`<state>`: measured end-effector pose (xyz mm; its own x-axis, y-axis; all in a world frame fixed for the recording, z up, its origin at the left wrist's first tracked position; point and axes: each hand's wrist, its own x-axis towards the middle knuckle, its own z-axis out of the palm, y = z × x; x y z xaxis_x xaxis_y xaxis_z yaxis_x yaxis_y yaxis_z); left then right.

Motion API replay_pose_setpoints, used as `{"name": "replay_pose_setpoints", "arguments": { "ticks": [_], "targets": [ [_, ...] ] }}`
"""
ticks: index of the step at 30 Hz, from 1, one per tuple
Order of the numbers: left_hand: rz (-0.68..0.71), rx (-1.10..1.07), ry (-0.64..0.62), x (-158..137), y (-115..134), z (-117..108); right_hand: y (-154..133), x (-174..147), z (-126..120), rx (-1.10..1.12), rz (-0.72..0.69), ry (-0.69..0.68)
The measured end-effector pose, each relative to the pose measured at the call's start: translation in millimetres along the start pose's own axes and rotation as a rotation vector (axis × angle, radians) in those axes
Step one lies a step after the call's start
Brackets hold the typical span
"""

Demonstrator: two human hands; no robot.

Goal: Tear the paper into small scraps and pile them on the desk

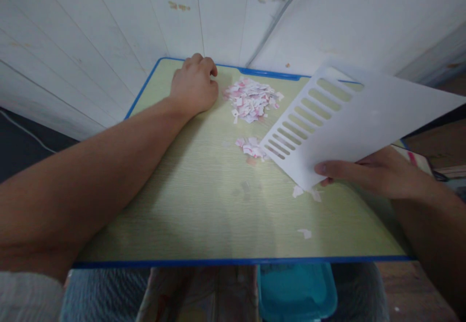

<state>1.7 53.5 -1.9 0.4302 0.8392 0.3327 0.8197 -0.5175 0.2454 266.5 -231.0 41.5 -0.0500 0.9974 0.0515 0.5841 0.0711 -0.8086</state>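
My right hand (371, 171) grips a thin white slotted sheet (349, 128) by its near edge, thumb on top. The sheet is tilted above the table, and a row of graded slots runs along its left side. Its lower left side overlaps a small cluster of pink-and-white paper scraps (250, 147) in view; I cannot tell whether they touch. My left hand (194, 82) rests near the table's far edge with its fingers curled, and what they hold, if anything, is hidden. Just right of it lies a larger heap of paper scraps (251, 100).
The pale green table (189, 205) has a blue rim and stands against a white panelled wall (120, 16). A few loose scraps (305, 233) lie near its front right. Below the front edge is a turquoise tub (296, 293). A grey cable (278, 19) runs down the wall.
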Motion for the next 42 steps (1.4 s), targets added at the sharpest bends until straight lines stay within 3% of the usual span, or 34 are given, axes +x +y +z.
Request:
{"name": "replay_pose_setpoints", "arguments": {
  "ticks": [3, 9, 17, 23, 32, 38, 42],
  "targets": [
    [0.016, -0.029, 0.023, 0, -2, 1, -1, 0, -3, 0.055, 0.021, -0.052],
    [-0.002, 0.029, -0.012, -2, 3, -2, 0, 3, -3, -0.037, -0.057, 0.027],
    [-0.015, 0.036, -0.023, -2, 3, -3, -9, -2, -11, -0.026, -0.012, -0.325],
    [-0.016, 0.045, -0.029, -2, 3, -3, 0, -2, -18, -0.017, 0.051, -0.037],
    [0.001, 0.037, -0.023, -3, 4, -4, -8, -5, -13, -0.049, -0.015, -0.309],
    [-0.015, 0.024, -0.014, -2, 2, -3, 7, -4, -31, -0.027, 0.154, -0.123],
    [-0.013, -0.024, -0.002, -1, -2, -1, 11, -2, -30, 0.063, 0.189, -0.235]
  ]
}}
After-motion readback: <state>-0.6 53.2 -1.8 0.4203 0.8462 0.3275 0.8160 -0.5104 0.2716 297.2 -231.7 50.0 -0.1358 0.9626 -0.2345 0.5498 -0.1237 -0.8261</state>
